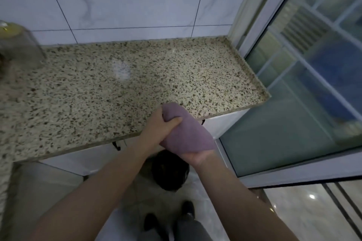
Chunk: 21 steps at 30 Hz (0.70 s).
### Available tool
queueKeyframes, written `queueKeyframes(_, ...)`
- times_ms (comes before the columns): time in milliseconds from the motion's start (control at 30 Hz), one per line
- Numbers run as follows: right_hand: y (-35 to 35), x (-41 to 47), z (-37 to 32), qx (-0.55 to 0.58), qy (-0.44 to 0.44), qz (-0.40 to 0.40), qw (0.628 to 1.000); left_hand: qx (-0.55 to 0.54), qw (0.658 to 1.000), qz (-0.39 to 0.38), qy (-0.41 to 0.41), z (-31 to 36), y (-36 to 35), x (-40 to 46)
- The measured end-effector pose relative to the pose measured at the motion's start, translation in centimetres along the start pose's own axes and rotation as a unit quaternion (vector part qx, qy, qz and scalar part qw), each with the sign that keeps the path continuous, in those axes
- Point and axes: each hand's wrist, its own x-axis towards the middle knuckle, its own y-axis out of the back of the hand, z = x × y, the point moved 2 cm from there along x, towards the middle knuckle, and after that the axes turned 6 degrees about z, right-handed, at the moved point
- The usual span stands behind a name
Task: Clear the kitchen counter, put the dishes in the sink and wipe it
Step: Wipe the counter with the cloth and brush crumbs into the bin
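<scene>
Counter point(98, 92) edge: both hands' fingers point(172, 121) wrap purple cloth point(186, 133).

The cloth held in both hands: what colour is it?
The cloth is a dusty purple, seen in the head view.

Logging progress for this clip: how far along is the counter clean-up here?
Clearing looks mostly done: the speckled counter shows no dishes, only a glass jar at its left edge. In hand: the left hand and right hand both grip a purple cloth at the front edge. The sink is out of view.
</scene>
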Motion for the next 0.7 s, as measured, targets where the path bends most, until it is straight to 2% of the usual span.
queueKeyframes(67,0.0,-0.5,-0.5,0.079,-0.012,-0.024,0.996,0.034,0.998,0.012,-0.054,0.9,0.9,0.2)
queueKeyframes(100,1.0,0.0,-0.8,0.111,-0.009,-0.004,0.994,0.053,0.996,0.025,-0.069,0.9,1.2,0.4)
queueKeyframes(300,2.1,0.6,-3.3,0.172,-0.01,-0.014,0.985,0.084,0.986,0.067,-0.125,2.4,0.7,1.2)
queueKeyframes(533,4.2,2.9,-9.5,0.199,-0.014,0.0,0.98,0.095,0.99,0.059,-0.087,3.4,-2.8,5.7)
queueKeyframes(700,8.2,7.8,-15.3,0.167,-0.005,0.06,0.984,0.154,0.984,0.04,-0.073,4.3,-6.8,10.1)
